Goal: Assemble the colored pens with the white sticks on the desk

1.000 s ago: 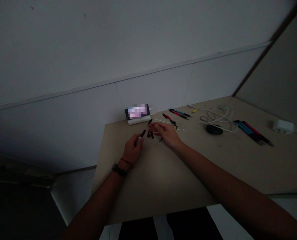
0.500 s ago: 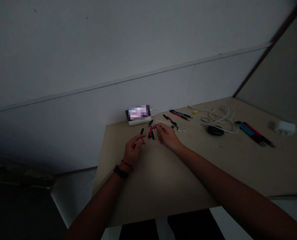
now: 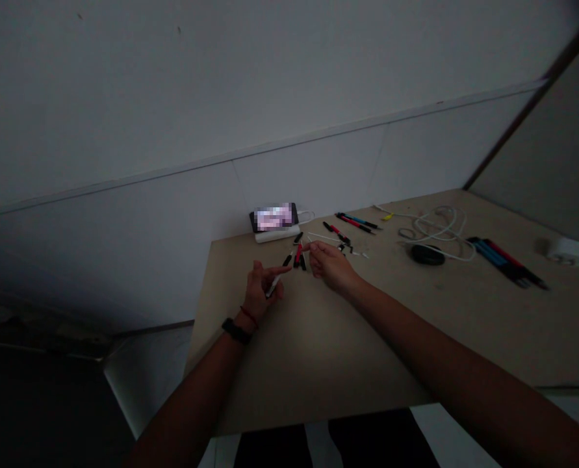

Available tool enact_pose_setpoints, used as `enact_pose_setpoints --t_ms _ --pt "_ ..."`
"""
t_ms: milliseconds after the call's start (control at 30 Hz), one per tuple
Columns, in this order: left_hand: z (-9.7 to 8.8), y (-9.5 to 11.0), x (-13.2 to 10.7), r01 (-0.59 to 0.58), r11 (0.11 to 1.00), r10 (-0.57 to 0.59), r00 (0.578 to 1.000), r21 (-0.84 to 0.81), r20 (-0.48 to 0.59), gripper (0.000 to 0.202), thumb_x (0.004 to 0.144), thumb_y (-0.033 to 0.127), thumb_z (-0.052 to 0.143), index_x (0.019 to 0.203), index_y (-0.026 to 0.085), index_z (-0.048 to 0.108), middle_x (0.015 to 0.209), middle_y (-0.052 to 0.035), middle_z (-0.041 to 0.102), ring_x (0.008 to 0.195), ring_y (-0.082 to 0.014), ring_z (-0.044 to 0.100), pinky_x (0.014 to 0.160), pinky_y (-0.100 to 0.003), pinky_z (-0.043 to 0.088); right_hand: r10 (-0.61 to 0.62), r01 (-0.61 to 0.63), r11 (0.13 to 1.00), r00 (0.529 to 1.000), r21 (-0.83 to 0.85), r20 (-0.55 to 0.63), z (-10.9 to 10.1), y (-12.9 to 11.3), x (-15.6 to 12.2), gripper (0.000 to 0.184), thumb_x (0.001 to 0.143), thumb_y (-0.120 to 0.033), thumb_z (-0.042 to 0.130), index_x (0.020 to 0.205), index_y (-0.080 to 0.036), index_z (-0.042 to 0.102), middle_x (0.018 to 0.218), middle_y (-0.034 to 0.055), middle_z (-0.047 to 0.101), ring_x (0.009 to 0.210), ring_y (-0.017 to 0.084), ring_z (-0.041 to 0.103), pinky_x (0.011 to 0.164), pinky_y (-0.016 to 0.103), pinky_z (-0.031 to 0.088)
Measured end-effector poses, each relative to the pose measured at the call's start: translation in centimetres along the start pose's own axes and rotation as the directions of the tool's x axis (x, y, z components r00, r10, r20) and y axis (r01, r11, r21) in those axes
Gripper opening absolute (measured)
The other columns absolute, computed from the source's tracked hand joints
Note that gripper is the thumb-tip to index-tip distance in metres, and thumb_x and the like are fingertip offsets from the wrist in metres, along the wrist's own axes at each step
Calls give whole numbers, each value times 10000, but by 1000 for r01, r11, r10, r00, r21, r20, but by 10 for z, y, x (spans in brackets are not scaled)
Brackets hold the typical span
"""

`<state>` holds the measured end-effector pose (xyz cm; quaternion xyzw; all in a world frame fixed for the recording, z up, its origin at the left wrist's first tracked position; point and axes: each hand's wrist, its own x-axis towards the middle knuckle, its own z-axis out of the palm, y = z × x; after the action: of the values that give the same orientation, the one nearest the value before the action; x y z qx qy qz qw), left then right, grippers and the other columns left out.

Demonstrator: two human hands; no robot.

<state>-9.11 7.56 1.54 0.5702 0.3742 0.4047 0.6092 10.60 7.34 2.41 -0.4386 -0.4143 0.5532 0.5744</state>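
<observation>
My left hand [image 3: 262, 291] holds a slim white-and-black pen barrel [image 3: 274, 285] low in its fingers, with the index finger stretched toward the pen parts. Just beyond that fingertip lie a red pen section [image 3: 297, 255] and a black pen section [image 3: 303, 262]. My right hand [image 3: 332, 266] rests on the tan table [image 3: 318, 351], its fingers pointing left, close to these parts. Nothing shows in its grasp, though its palm side is hidden. Behind it lie a thin white rod [image 3: 324, 237] and a partly dismantled red-and-black pen [image 3: 338, 234].
At the table's back edge, a phone with a blurred screen [image 3: 273, 217] sits on a white power bank [image 3: 277, 234]. Further right are several pens [image 3: 355, 222], a tangled white cable [image 3: 438, 224], a black mouse [image 3: 427, 254], a row of blue and red pens [image 3: 506, 271] and a white charger [image 3: 569, 251].
The pen in my left hand has shifted lower in the fingers, and the index finger now stretches out. My right hand has moved slightly back from the parts. The view has drifted a little.
</observation>
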Motion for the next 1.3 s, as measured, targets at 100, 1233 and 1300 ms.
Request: enact_pose_setpoints --t_ms 100,1233,1300 --pt "3 0 -1 -39 998 38 999 48 32 785 912 737 358 1182 97 723 592 -14 572 387 -57 308 388 -223 186 91 -88 988 996 124 -15 -1 -7 0 263 799 -433 637 909 -197 598 515 -104 314 421 79 246 418 222 225" --pt "7 -6 -11 -213 955 195 975 207 104 936 902 805 163 1109 113 758 446 29 421 412 -98 324 440 -235 222 41 -107 937 979 334 198 4 3 -6 183 938 -295 619 1107 -234 654 1350 84 657 1058 206 700 854 380 596" --pt "9 -5 -12 -230 951 201 968 207 152 909 904 801 189 1124 123 752 473 21 455 423 -97 342 443 -230 237 44 -110 935 979 338 197 4 4 -6 183 943 -277 606 1114 -228 648 1349 91 657 1039 209 707 842 391 604"
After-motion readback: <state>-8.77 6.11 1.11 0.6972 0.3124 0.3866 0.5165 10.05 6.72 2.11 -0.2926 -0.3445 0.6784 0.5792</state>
